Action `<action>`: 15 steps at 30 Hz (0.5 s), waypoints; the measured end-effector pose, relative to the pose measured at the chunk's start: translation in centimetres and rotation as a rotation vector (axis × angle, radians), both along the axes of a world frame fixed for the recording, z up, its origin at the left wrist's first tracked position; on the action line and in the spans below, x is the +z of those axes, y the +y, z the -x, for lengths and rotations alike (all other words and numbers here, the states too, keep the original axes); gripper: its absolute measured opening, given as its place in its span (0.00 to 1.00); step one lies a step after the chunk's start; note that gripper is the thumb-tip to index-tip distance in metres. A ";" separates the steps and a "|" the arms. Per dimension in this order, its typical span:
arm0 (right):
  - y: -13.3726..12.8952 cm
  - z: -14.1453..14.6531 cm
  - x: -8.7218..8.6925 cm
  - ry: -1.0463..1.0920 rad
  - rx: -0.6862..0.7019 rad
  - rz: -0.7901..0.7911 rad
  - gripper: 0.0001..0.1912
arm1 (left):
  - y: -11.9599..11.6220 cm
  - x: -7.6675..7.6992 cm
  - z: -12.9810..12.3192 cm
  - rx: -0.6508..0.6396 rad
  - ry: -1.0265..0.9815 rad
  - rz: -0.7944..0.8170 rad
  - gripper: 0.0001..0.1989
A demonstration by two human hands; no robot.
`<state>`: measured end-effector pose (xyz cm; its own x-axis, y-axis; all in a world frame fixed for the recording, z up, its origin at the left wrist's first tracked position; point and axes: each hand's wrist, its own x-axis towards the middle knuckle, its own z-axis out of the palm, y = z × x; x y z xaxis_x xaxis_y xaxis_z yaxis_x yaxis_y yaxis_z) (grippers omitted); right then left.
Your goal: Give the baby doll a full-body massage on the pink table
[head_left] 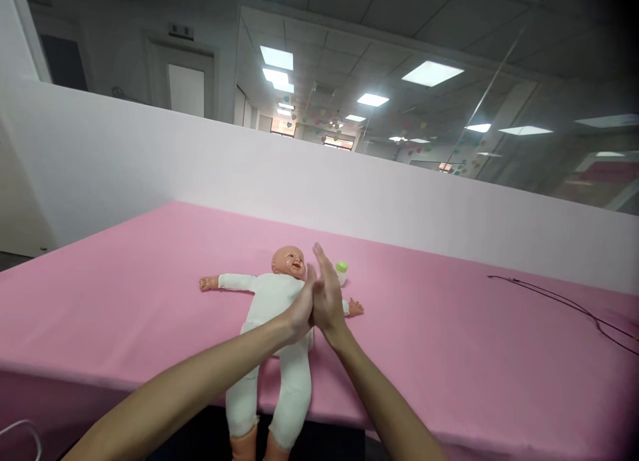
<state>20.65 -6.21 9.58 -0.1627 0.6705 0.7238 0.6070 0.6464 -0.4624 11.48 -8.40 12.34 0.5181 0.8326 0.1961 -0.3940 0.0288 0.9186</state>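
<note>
My left hand [302, 305] and my right hand [327, 295] are pressed palm to palm above a baby doll [272, 298]. The fingers look stretched out, and I see nothing held between them. The doll lies on its back in a white cloth body, arms spread wide, legs toward me over the table's front edge. My hands and wrists cover part of its chest and one arm. Just beyond my right hand stands a small bottle with a green lid [342, 268], partly hidden by that hand.
A pink cloth covers the table [439, 341]. On the right lies a thin black cable [559, 301]. A low white wall [299, 175] runs along the back, with glass above it. A white wire [24, 424] shows at the lower left.
</note>
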 end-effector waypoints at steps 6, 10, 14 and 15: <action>1.0 -1.7 -3.4 -0.015 0.130 0.287 0.39 | 1.5 -2.8 5.9 0.336 0.338 -0.380 0.41; 1.6 -1.3 -7.2 -0.260 0.223 0.425 0.35 | 4.3 -7.6 7.8 0.372 0.946 -0.452 0.39; 4.3 -1.7 -7.8 -0.248 0.053 0.472 0.37 | 7.0 -10.5 8.5 0.420 1.095 -0.443 0.43; 4.7 -2.1 -7.8 -0.216 0.005 0.479 0.38 | 7.3 -10.9 8.9 0.433 1.083 -0.407 0.45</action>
